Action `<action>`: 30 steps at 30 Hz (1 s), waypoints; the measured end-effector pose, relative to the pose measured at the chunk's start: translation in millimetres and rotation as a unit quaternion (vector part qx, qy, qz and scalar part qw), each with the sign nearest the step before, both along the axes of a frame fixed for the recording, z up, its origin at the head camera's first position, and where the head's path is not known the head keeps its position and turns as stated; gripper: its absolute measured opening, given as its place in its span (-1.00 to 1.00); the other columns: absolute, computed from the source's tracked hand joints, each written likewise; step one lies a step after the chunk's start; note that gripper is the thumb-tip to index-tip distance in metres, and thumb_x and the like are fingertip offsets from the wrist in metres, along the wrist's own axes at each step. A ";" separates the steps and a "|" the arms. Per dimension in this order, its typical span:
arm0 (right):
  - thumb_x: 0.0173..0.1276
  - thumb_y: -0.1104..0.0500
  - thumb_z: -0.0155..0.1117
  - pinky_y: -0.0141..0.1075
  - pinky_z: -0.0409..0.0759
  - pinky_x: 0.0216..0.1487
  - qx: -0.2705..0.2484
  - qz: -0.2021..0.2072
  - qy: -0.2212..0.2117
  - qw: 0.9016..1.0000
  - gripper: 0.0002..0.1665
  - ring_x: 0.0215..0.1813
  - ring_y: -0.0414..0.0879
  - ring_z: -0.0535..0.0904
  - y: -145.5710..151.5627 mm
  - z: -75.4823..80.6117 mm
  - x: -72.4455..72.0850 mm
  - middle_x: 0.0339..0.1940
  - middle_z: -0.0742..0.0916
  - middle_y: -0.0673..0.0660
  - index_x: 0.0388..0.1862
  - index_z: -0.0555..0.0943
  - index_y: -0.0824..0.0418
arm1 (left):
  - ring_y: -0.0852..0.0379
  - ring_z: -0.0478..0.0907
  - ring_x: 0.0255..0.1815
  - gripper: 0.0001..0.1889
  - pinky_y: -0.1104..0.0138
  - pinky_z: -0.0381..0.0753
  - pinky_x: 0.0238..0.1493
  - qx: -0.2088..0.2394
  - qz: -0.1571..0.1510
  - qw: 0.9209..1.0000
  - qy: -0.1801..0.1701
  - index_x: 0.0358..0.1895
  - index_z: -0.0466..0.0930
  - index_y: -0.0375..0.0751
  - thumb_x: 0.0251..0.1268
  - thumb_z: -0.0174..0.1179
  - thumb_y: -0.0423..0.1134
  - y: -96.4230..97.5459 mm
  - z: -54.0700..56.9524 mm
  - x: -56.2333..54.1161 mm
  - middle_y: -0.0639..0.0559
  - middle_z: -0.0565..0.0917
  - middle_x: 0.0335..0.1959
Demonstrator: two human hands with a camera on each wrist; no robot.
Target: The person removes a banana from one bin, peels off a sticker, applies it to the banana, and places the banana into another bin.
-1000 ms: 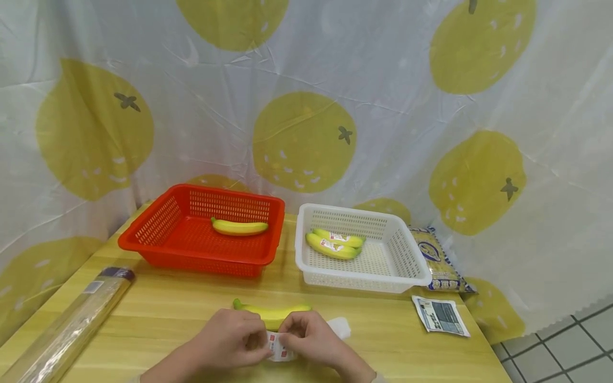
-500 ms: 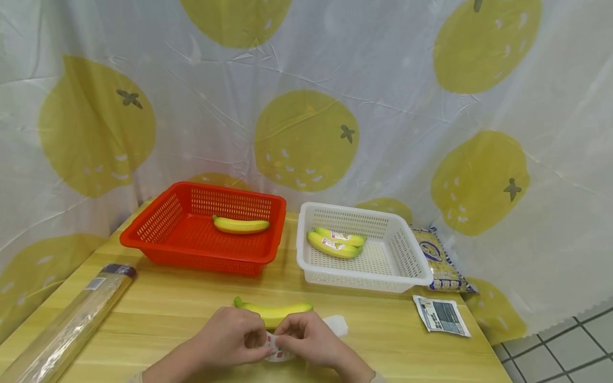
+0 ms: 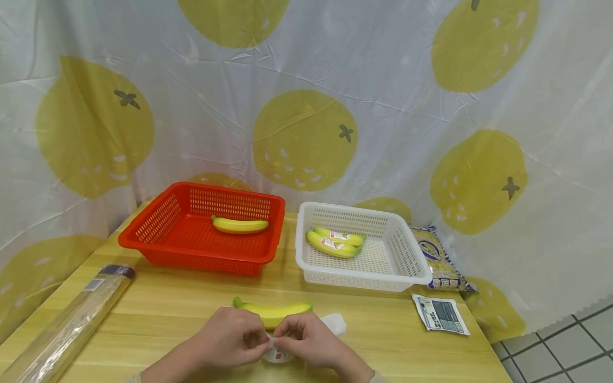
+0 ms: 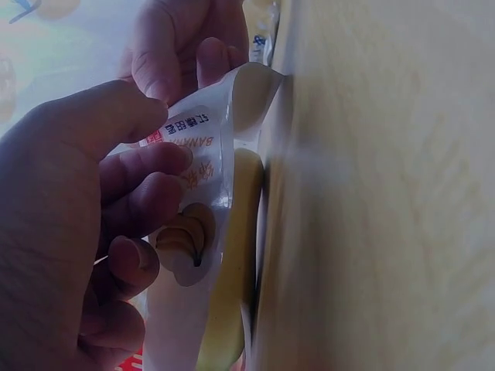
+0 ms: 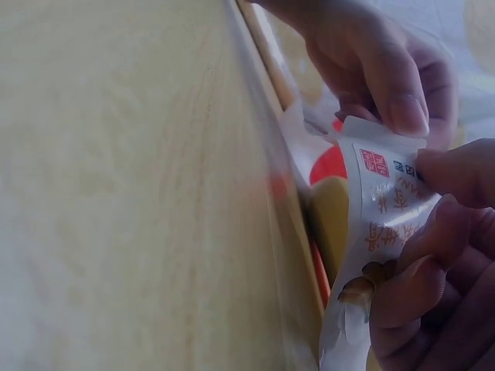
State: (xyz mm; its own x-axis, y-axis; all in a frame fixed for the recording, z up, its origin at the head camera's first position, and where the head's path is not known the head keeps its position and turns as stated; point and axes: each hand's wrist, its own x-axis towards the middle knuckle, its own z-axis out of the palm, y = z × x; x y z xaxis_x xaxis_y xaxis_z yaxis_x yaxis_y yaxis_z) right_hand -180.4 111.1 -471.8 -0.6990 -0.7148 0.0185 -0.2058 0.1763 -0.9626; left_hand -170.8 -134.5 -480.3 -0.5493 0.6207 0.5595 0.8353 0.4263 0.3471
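Observation:
A strip of white banana stickers (image 3: 279, 356) is bent between my two hands near the table's front. My left hand (image 3: 232, 338) pinches one end of the strip. Close beside it, my right hand (image 3: 308, 340) pinches the same strip with thumb and fingertips. Seen from the left wrist, a sticker (image 4: 189, 232) carries orange lettering and a picture of bananas. From the right wrist, the backing's edge (image 5: 352, 178) stands up between the fingertips. Just beyond both hands a yellow banana (image 3: 278, 313) lies on the table, its lower side partly covered by them.
A red basket (image 3: 201, 261) with one banana stands at the back left. Beside it, a white basket (image 3: 354, 279) holds bananas with stickers. A yellow bag (image 3: 436, 260) and a small printed packet (image 3: 440, 315) lie right. A wrapped roll (image 3: 72, 324) lies left.
The sticker strip has curved more between my fingertips, and its white tail on the right has shifted slightly left. Both hands stay nearly in place; the baskets and bananas have not moved.

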 end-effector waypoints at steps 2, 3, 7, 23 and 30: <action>0.46 0.15 0.35 -0.56 0.38 -0.51 0.001 0.000 0.004 1.000 -0.82 -0.58 -0.43 0.41 0.2 -1.0 -0.2 -0.36 0.72 0.45 -0.18 0.74 0.27 | 0.71 0.35 -0.50 -0.86 0.76 0.31 -0.47 -0.001 0.001 1.000 -0.004 -0.40 0.68 0.28 0.22 0.48 -0.07 -0.3 0.0 -0.2 0.52 0.52 -0.53; 0.46 0.15 0.35 -0.56 0.38 -0.51 0.001 0.001 0.005 1.000 -0.82 -0.58 -0.43 0.41 0.3 -1.5 -0.3 -0.36 0.72 0.43 -0.18 0.73 0.27 | 0.71 0.35 -0.49 -0.87 0.76 0.31 -0.47 -0.001 0.001 1.000 -0.006 -0.39 0.69 0.27 0.22 0.48 -0.07 -0.5 -0.1 -0.3 0.53 0.53 -0.52; 0.47 0.16 0.35 -0.56 0.38 -0.50 0.004 0.001 0.010 1.000 -0.83 -0.56 -0.43 0.41 0.7 -2.8 -0.8 -0.37 0.74 0.34 -0.17 0.72 0.27 | 0.71 0.36 -0.49 -0.85 0.76 0.31 -0.46 -0.002 0.003 1.000 -0.004 -0.40 0.69 0.27 0.19 0.50 -0.10 -0.9 -0.1 -0.5 0.54 0.52 -0.52; 0.46 0.17 0.34 -0.57 0.43 -0.48 0.022 -0.006 0.008 1.000 -0.83 -0.51 -0.43 0.46 1.0 -0.1 -0.7 -0.37 0.72 -0.16 -0.12 0.74 0.25 | 0.68 0.22 -0.52 -0.80 0.79 0.17 -0.49 -0.008 -0.014 1.000 0.010 -0.42 0.63 0.29 0.18 0.49 -0.12 -1.4 0.8 -0.9 0.48 0.45 -0.56; 0.42 0.19 0.37 -0.58 0.49 -0.39 0.025 0.003 0.021 0.999 -0.84 -0.40 -0.44 0.55 1.7 -1.5 -0.9 -0.30 0.79 -0.06 -0.11 0.75 0.24 | 0.66 0.24 -0.51 -0.81 0.79 0.18 -0.46 -0.008 -0.021 1.000 0.004 -0.41 0.63 0.29 0.20 0.48 -0.12 -1.6 0.3 -0.2 0.49 0.47 -0.54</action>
State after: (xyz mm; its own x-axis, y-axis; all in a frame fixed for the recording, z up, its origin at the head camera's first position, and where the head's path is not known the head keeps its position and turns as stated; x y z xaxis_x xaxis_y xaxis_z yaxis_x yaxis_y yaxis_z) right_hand -181.2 112.7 -473.3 -0.6945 -0.7194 0.0115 -0.2472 0.2236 -0.9428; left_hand -171.0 -136.1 -479.9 -0.5186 0.6515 0.5536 0.8550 0.3969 0.3338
